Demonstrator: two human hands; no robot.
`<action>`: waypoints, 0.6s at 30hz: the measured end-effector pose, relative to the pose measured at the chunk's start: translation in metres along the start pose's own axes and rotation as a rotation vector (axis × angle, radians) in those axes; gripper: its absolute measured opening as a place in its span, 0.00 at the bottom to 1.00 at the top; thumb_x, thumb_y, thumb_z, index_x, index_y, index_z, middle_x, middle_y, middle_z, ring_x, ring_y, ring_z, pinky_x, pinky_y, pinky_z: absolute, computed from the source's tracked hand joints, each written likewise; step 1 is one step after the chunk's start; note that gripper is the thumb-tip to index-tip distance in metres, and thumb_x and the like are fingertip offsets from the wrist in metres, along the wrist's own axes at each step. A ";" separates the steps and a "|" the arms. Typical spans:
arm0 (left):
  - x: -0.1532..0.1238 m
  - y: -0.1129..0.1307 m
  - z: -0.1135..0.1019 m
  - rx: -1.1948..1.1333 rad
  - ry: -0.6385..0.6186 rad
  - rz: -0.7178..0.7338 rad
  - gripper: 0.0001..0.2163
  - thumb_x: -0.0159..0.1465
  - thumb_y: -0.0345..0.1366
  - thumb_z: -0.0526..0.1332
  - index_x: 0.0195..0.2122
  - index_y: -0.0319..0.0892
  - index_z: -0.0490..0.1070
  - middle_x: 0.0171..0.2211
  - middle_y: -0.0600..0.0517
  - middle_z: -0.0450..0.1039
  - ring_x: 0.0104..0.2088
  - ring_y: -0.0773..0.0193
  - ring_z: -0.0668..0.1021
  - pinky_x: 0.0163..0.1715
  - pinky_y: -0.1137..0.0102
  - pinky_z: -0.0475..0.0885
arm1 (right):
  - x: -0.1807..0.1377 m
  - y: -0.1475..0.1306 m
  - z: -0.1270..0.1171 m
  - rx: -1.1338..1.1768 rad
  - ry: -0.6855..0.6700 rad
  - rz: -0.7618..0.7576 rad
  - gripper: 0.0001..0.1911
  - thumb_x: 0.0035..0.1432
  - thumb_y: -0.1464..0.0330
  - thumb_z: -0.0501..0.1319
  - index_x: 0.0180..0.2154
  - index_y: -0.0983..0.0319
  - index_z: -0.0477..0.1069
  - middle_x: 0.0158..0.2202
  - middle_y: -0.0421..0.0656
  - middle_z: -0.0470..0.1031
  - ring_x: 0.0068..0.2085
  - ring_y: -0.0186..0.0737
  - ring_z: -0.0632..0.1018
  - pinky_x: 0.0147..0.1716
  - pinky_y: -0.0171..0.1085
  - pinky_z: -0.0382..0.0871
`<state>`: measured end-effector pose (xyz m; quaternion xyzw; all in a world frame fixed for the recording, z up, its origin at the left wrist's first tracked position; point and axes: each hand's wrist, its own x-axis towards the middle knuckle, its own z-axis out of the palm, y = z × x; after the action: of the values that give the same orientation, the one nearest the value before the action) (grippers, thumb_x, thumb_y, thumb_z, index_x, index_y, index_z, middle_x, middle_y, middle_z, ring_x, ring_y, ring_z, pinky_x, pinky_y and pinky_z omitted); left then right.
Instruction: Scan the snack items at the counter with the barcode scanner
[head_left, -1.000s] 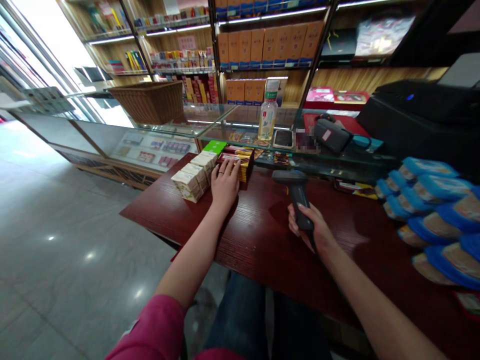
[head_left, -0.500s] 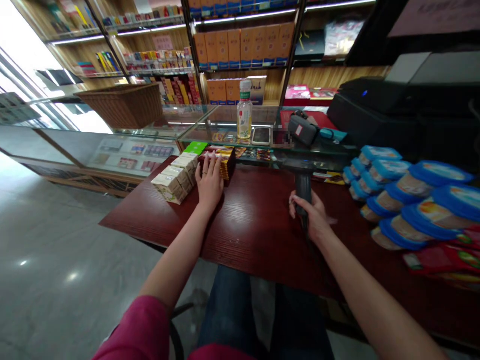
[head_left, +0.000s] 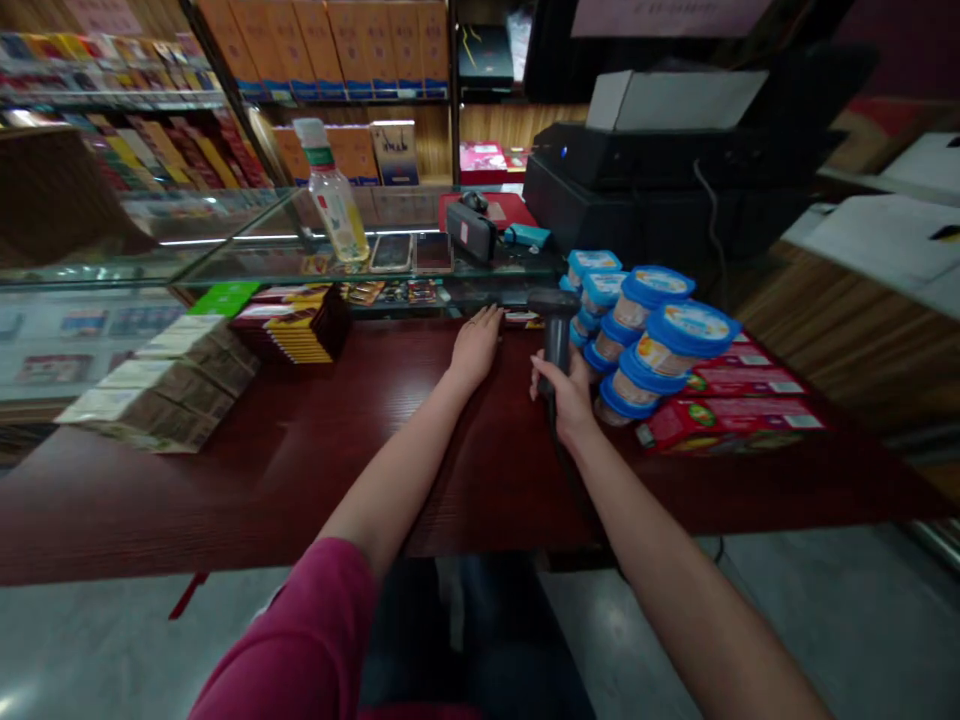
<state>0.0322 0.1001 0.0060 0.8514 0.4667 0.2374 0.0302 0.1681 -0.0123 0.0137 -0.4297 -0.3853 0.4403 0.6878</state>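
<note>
My right hand is wrapped round the handle of a black barcode scanner, held upright above the dark red table. My left hand reaches to the table's far edge, fingers stretched forward. Just right of its fingertips lies a small flat packet, partly hidden by the scanner head. To the left sits a stack of brown and yellow packs, beside pale boxed packs and a green pack. Blue-lidded tubs are piled close to the right of my right hand.
Red packages lie right of the tubs. Behind the table runs a glass counter bearing a bottle, a phone and a dark case. Black equipment stands at the back right. The scanner's cable hangs below my right hand.
My left hand has left the brown and yellow packs and moved right to the table's far edge. The view has turned right. My right hand still holds the scanner.
</note>
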 end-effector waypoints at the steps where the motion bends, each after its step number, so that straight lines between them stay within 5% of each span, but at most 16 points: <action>1: 0.009 0.002 0.004 0.010 -0.010 0.016 0.24 0.72 0.24 0.54 0.69 0.32 0.66 0.71 0.37 0.65 0.72 0.52 0.68 0.71 0.58 0.64 | 0.003 0.002 0.001 0.012 0.004 -0.006 0.25 0.46 0.60 0.77 0.42 0.55 0.67 0.32 0.34 0.72 0.22 0.31 0.69 0.14 0.32 0.68; 7: 0.030 0.008 0.007 0.075 -0.078 0.025 0.18 0.75 0.28 0.53 0.63 0.37 0.73 0.66 0.38 0.72 0.67 0.53 0.74 0.67 0.60 0.69 | 0.014 0.011 0.003 0.033 0.005 -0.010 0.26 0.47 0.59 0.76 0.43 0.55 0.67 0.32 0.34 0.71 0.21 0.30 0.68 0.14 0.33 0.66; 13: 0.013 0.015 -0.010 0.145 -0.028 -0.200 0.15 0.77 0.33 0.51 0.58 0.43 0.75 0.50 0.41 0.82 0.53 0.52 0.83 0.51 0.63 0.78 | 0.008 0.001 0.002 0.054 -0.026 -0.015 0.23 0.50 0.59 0.75 0.42 0.55 0.67 0.30 0.34 0.70 0.22 0.31 0.67 0.15 0.33 0.65; 18: 0.006 0.009 -0.007 -0.001 -0.056 0.092 0.18 0.74 0.43 0.62 0.61 0.42 0.75 0.64 0.41 0.75 0.66 0.51 0.76 0.64 0.61 0.71 | -0.002 -0.011 -0.001 -0.013 -0.067 -0.014 0.21 0.51 0.58 0.74 0.40 0.54 0.66 0.30 0.35 0.68 0.23 0.32 0.67 0.16 0.32 0.66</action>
<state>0.0391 0.0990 0.0172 0.8782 0.4259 0.2151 0.0326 0.1710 -0.0166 0.0232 -0.4164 -0.4138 0.4471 0.6749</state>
